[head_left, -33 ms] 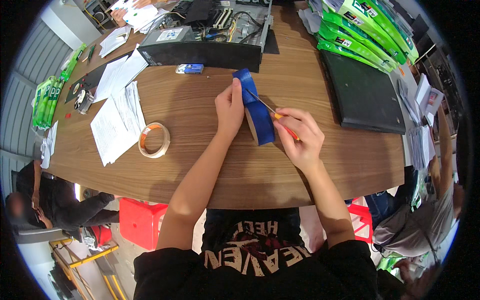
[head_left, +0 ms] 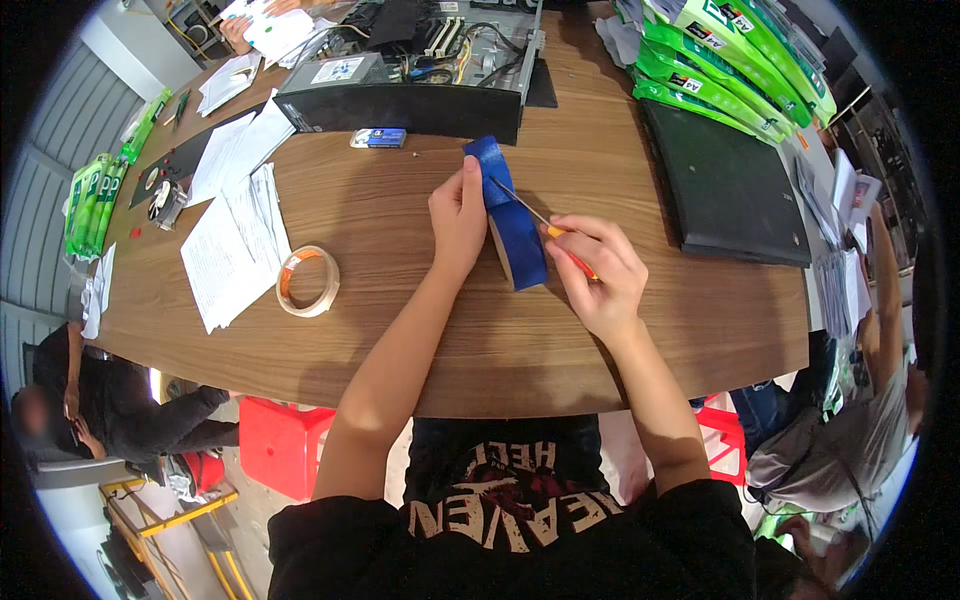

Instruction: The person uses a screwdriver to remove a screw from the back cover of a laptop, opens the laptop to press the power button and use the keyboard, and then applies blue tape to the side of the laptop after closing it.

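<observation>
A roll of wide blue tape (head_left: 518, 235) is tilted on its edge over the brown desk. My left hand (head_left: 460, 218) grips its far left part, with the thumb near the top of the blue face. In my right hand (head_left: 602, 275) is a thin screwdriver (head_left: 530, 212) with a red and yellow handle, pinched between thumb and fingers. The shaft points up and left, and its tip meets the blue outer surface close to my left thumb. The roll's inner side and my left fingers behind it are mostly hidden.
An opened computer case (head_left: 400, 105) stands at the back, a small blue-and-white box (head_left: 378, 138) before it. Leftward lie paper sheets (head_left: 225, 260) and a cream tape roll (head_left: 308, 282). A black laptop (head_left: 725, 185) and green paper packs (head_left: 700, 75) fill the right. Other people sit nearby.
</observation>
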Tool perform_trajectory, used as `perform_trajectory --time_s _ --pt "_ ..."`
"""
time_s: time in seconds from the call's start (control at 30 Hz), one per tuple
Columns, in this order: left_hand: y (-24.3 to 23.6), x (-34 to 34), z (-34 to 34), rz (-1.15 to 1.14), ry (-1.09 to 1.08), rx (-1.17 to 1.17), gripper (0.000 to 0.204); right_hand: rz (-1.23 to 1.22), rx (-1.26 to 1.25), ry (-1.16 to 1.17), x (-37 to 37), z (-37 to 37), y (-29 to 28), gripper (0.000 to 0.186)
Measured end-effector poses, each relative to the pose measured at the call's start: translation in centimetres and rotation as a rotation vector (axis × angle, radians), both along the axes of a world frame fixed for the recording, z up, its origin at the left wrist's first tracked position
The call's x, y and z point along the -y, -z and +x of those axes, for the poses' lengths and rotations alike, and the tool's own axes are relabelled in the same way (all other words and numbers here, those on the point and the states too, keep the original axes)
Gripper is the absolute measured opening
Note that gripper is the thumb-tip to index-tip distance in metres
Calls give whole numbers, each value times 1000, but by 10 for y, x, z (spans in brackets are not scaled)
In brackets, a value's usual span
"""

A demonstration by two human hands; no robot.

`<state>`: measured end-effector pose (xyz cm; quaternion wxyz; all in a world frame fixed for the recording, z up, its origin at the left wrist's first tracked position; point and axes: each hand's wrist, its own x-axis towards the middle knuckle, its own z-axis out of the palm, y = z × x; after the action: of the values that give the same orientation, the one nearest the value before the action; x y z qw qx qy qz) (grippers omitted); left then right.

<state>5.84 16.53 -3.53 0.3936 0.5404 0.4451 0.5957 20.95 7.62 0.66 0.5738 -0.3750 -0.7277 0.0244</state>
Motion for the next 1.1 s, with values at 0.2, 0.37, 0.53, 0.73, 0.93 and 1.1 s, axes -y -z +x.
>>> perform_trajectory --time_s 0.2,0.37,0.53,0.73,0.93,1.1 --pt "0 0 0 -13 32 7 46 8 -22 5 -2 0 4 13" --pt "5 0 5 70 48 -28 39 -26 -76 38 -3 2 1 14" --pt "5 0 3 107 63 -50 31 16 -103 55 -5 4 2 21" --pt "3 -2 5 143 11 92 23 94 -370 -74 -4 3 12 34" --pt "5 -4 1 97 24 106 22 -31 -189 25 -4 5 6 30" --pt "6 -5 -2 83 43 129 22 -36 -72 79 -4 5 -1 25"
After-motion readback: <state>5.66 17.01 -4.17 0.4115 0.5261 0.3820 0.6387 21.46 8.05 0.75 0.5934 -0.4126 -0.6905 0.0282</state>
